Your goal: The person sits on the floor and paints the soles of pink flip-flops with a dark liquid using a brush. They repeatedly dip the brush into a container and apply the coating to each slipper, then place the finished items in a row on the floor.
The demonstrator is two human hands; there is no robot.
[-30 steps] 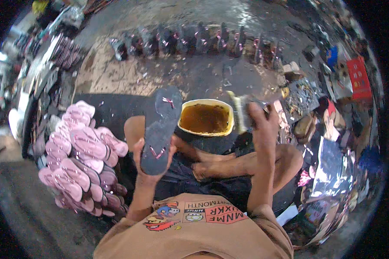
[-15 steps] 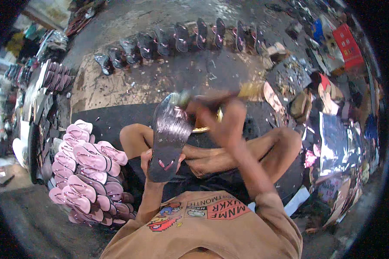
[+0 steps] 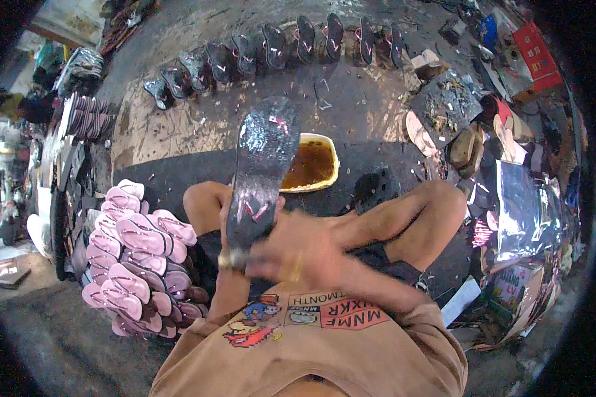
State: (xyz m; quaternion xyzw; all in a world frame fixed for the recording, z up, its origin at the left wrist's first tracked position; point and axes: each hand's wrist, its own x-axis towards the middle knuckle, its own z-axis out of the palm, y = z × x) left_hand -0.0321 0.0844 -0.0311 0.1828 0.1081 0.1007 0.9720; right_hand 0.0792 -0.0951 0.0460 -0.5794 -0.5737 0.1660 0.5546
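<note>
A dark flip-flop [image 3: 263, 159] stands upright in front of me, its underside facing me and wet and shiny over much of its length. My left hand [image 3: 230, 241] is closed round its lower end, partly hidden behind the sole. My right hand [image 3: 304, 248], smeared by motion, is across the sole's lower end. A blurred, yellowish-handled brush [image 3: 299, 266] shows in it, with its tip by the lower edge of the sole. Just beyond the flip-flop, a pale tub [image 3: 336, 169] of amber-brown liquid sits on the floor, partly hidden by the sole.
A pile of pink flip-flops [image 3: 136, 264] lies at my left. A curved row of dark flip-flops [image 3: 274, 46] lies sole-up along the far side. At right are loose soles [image 3: 418, 134], a shiny plastic sheet [image 3: 520, 212] and a red box [image 3: 535, 49]. My crossed legs border the tub.
My right hand has swept from the flip-flop's upper end down to its lower end, uncovering the tub. The flip-flop has risen and shifted slightly away from me in my left hand.
</note>
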